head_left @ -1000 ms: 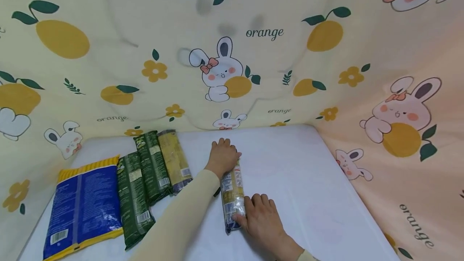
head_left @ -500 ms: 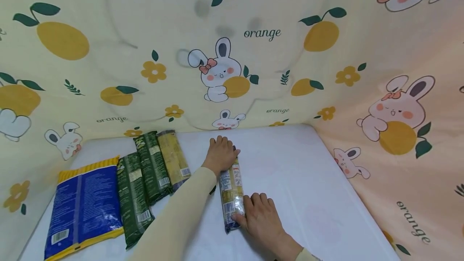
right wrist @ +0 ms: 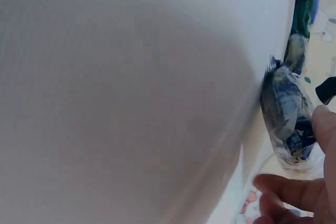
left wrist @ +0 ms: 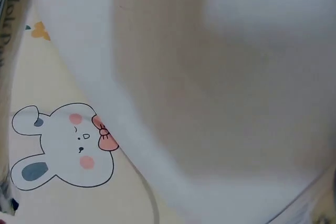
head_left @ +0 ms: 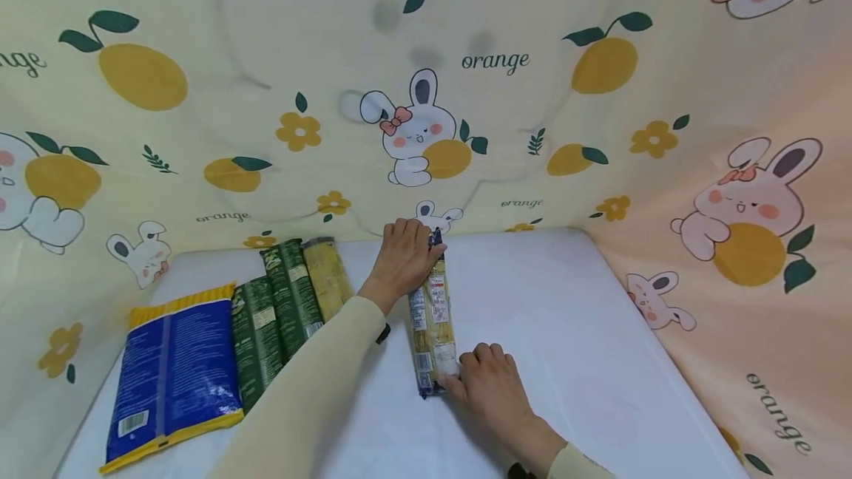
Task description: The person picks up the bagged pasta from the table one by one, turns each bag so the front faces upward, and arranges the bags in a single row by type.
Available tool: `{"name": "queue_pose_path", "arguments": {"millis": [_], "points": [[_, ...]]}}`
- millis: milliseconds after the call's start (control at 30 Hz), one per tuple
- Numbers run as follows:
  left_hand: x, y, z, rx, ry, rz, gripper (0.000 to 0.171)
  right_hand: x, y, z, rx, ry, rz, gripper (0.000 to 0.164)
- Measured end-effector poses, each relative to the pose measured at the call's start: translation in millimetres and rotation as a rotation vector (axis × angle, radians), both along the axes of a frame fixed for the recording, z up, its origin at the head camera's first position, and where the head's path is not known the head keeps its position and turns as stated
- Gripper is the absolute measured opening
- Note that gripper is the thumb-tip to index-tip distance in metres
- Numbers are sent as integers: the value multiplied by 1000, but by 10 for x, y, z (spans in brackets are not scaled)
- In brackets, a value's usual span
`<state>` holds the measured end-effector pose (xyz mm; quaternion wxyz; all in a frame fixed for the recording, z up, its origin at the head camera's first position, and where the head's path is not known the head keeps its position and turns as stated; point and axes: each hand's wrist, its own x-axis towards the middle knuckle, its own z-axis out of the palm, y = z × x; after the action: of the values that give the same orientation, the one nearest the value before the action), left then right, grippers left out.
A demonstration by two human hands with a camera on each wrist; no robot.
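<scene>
A long clear packet of yellow pasta (head_left: 433,324) with dark blue ends lies lengthwise on the white table, between my hands. My left hand (head_left: 401,261) grips its far end, the thumb along the right side and the fingers over the top left. At the near end, my right hand (head_left: 495,390) touches the packet's right edge with its thumb, while the other fingers rest off to the right. The right wrist view shows the packet's crinkled end (right wrist: 289,114) at the thumb, with the fingers (right wrist: 289,190) apart from it. Most of the left hand is out of the left wrist view.
To the left lie a big blue bag (head_left: 176,368) with yellow edges, two green packets (head_left: 256,331) (head_left: 293,294) and a yellowish packet (head_left: 326,272), side by side. Behind the white table (head_left: 566,361) hangs a cream cloth (head_left: 519,109) printed with rabbits and oranges.
My left hand and the pasta packet have slid away from me toward the back of the table. My right hand has followed a little. The head view has turned slightly left.
</scene>
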<state>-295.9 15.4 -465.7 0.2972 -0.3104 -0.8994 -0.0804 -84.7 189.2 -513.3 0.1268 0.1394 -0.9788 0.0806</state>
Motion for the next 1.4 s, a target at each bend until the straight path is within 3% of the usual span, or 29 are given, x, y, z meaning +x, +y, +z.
{"name": "queue_pose_path", "arguments": {"millis": [100, 200, 300, 433, 533, 633, 800, 967, 1067, 1200, 1400], "points": [[20, -23, -5, 55, 25, -38, 42, -3, -16, 7, -94, -109, 4, 41], [39, -17, 8, 84, 42, -59, 41, -9, -15, 16, -99, -111, 23, 42], [76, 0, 119, 101, 33, -55, 41, -28, 27, 30, 4, 64, 60, 43], [183, 23, 432, 130, -42, 8, 42, -80, 93, 64, 170, 320, 50, 47], [281, 61, 643, 139, -151, 89, 52, -98, 81, 88, 247, 364, 33, 46], [350, 106, 744, 122, -237, 180, 68, -96, 20, 94, 287, 344, 21, 45], [375, 130, 732, 108, -231, 261, 74, -79, -58, 87, 300, 328, -5, 50], [335, 53, 660, 102, -224, 251, 53, -49, -31, 79, 188, 357, 62, 50], [305, -39, 644, 142, -289, 228, 42, -67, 50, 63, 108, 363, 70, 47], [289, -168, 631, 233, -382, 167, 28, -121, 155, 11, 82, 298, 0, 53], [313, -241, 587, 263, -317, 67, 21, -168, 119, -67, 85, 110, -3, 51]]}}
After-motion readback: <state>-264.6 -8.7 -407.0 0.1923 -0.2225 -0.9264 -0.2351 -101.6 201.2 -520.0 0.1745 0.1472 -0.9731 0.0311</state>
